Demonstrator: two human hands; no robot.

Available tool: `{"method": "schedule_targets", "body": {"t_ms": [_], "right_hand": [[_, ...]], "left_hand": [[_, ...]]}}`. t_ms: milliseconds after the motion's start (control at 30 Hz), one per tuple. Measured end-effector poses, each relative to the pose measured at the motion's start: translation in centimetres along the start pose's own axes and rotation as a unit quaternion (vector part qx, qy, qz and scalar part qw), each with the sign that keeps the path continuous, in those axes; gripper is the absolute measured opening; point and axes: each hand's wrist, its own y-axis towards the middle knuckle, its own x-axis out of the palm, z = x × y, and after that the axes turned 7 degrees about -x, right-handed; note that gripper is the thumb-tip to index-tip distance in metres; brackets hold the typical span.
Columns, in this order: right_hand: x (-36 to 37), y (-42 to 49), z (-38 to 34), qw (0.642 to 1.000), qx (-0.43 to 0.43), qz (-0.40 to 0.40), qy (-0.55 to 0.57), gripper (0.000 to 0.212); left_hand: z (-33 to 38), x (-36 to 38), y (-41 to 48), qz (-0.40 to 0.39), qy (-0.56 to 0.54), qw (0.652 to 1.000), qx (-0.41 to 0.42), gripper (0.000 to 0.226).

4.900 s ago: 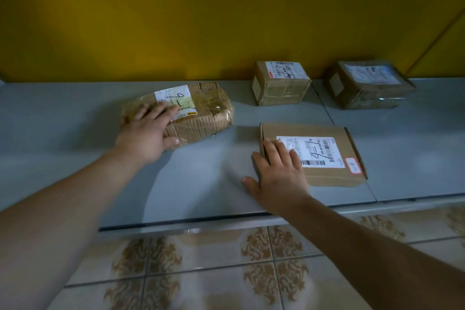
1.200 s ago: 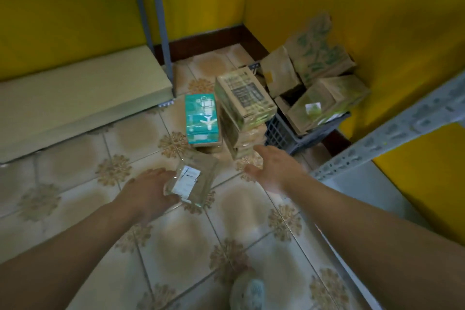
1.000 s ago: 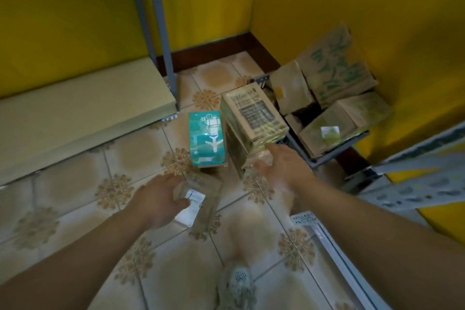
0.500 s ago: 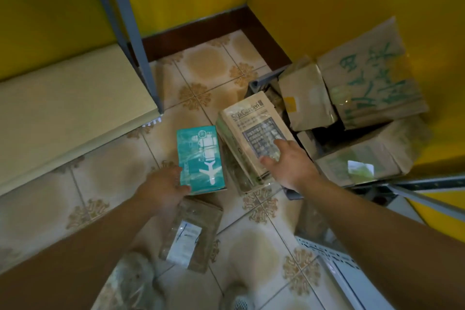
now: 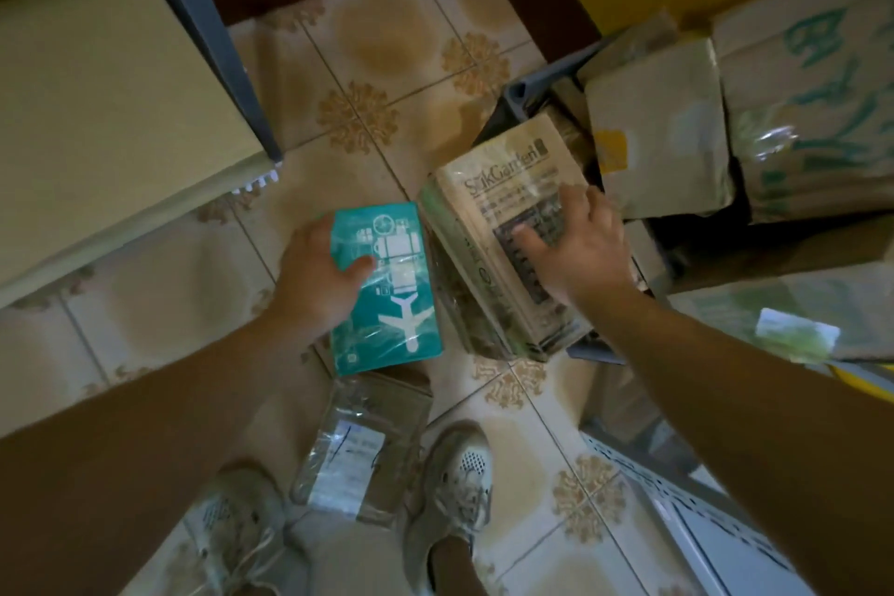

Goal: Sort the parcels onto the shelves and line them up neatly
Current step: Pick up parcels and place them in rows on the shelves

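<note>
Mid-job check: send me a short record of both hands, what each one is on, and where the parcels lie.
left hand: grips teal box at its left edge, thumb on top
right hand: lies on top of printed box; grip unclear
teal box: flat, just left of printed box
wrapped parcel: on the floor between the shoes, untouched
crate: behind printed box, holds cardboard parcels
shelf: low, at left

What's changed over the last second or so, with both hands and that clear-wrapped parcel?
The left hand let go of the clear-wrapped parcel, which now lies on the floor between the shoes, and moved forward to grip the teal box. The right hand reached onto the printed box. Both boxes and the piled parcels stayed put.
</note>
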Motion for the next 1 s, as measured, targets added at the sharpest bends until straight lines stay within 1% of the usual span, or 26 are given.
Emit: {"method": "schedule_targets", "body": {"t_ms": [67, 200, 300, 333, 400, 433, 500, 533, 667, 767, 833, 933, 1000], "right_hand": [[0.5, 0.1, 1.4, 1.0, 0.015, 0.004, 0.002, 0.082], [0.6, 0.3, 3.7, 0.999, 0.044, -0.011, 0.026, 0.08], [1.2, -0.1, 5.3, 0.994, 0.081, -0.012, 0.065, 0.088], [1.5, -0.2, 5.9, 0.991, 0.105, -0.017, 0.077, 0.093], [2.1, -0.3, 6.7, 0.977, 0.171, -0.042, 0.117, 0.102], [2.3, -0.3, 7.0, 0.966, 0.202, -0.057, 0.153, 0.103], [2.4, -0.4, 7.2, 0.946, 0.228, -0.07, 0.218, 0.1], [2.3, -0.7, 7.2, 0.944, 0.227, -0.067, 0.231, 0.096], [-0.1, -2.6, 6.8, 0.944, 0.212, -0.016, 0.251, 0.086], [-4.0, -5.4, 5.3, 0.942, 0.193, 0.032, 0.271, 0.091], [-7.5, -8.0, 3.6, 0.936, 0.188, 0.075, 0.289, 0.09], [-13.1, -13.2, 0.1, 0.91, 0.187, 0.156, 0.337, 0.079], [-16.7, -17.0, -2.2, 0.881, 0.202, 0.197, 0.38, 0.073]], "left_hand": [[2.6, 0.8, 0.4, -0.02, -0.024, 0.999, 0.016, 0.065], [8.8, 2.0, 2.0, -0.033, -0.045, 0.997, 0.055, 0.08], [12.0, 2.7, 3.2, -0.081, -0.057, 0.995, 0.022, 0.083], [12.5, 3.1, 3.4, -0.102, -0.05, 0.993, 0.008, 0.076], [13.0, 4.1, 3.3, -0.139, -0.057, 0.989, -0.02, 0.046], [13.1, 4.4, 3.2, -0.148, -0.08, 0.985, -0.035, 0.037], [13.2, 4.6, 2.8, -0.159, -0.129, 0.977, -0.062, 0.035], [13.3, 4.5, 2.6, -0.162, -0.141, 0.975, -0.061, 0.034], [14.0, 2.8, 0.8, -0.145, -0.165, 0.975, -0.026, 0.029], [15.5, -0.6, -2.2, -0.129, -0.159, 0.979, 0.014, 0.037], [16.8, -3.7, -4.6, -0.131, -0.167, 0.977, 0.035, 0.045], [18.7, -9.1, -9.1, -0.107, -0.15, 0.978, 0.094, 0.051], [20.1, -13.0, -12.6, -0.085, -0.122, 0.978, 0.148, 0.053]]}}
